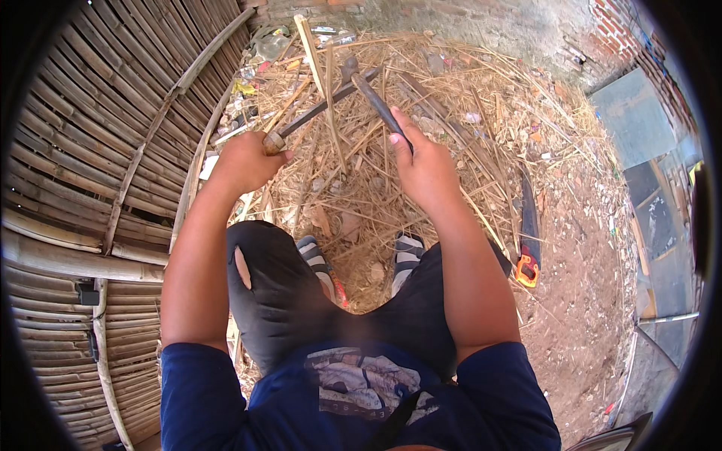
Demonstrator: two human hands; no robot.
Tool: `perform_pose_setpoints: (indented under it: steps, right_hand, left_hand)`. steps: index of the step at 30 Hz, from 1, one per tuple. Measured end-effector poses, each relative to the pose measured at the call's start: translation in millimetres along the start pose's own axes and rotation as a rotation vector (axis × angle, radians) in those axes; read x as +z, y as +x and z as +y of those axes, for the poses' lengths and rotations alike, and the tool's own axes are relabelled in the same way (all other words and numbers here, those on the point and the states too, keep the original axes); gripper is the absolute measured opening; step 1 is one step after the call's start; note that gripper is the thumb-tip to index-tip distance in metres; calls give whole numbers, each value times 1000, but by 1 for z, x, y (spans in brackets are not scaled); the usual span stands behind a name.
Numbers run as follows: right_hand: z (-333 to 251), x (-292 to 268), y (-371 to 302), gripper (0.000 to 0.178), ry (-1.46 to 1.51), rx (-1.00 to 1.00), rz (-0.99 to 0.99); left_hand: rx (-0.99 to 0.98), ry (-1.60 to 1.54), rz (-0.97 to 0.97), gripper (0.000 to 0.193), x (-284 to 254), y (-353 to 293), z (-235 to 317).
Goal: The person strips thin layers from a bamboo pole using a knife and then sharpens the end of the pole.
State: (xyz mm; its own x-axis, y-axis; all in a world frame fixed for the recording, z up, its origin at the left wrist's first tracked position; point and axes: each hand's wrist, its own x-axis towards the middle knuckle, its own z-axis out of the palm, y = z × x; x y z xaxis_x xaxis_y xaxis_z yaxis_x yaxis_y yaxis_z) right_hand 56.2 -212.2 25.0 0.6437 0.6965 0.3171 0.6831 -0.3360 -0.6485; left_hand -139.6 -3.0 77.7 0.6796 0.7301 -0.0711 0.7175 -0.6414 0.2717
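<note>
My left hand (249,160) is closed round the wooden handle of a machete (310,113), whose dark blade points away and to the right. The blade crosses a split bamboo piece (332,105) that stands roughly upright; a paler strip (308,51) leans off to its left. My right hand (423,164) grips the dark handle of a hammer (374,98). The hammer's head is at the blade, just right of the bamboo; whether they touch I cannot tell. The bamboo's lower end is in the litter between my feet and the tools.
Bamboo splinters and scraps (451,98) litter the ground. A handsaw (529,225) with an orange handle lies to the right. On the left rises a bamboo slat wall (98,150); a brick wall (481,26) stands at the back. Grey sheets (635,116) lean at the right.
</note>
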Motion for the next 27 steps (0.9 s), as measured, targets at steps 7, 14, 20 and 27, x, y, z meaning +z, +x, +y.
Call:
perform_pose_setpoints:
  steps: [7,14,20,27]
  right_hand:
    - [-17,-13,-15,42,284,-139,156]
    - [-22,-21,-16,40,242,-104,53]
    - [-25,-2,-11,40,97,-19,-53]
    - [-15,-6,-10,40,422,-262,275]
  left_hand:
    - [-18,-28,6,57,5,-3,-4]
    - [-36,-35,-11,54,4,7,-4]
    - [-14,6,37,53,3,7,-9]
    - [-36,-33,16,54,2,4,-4]
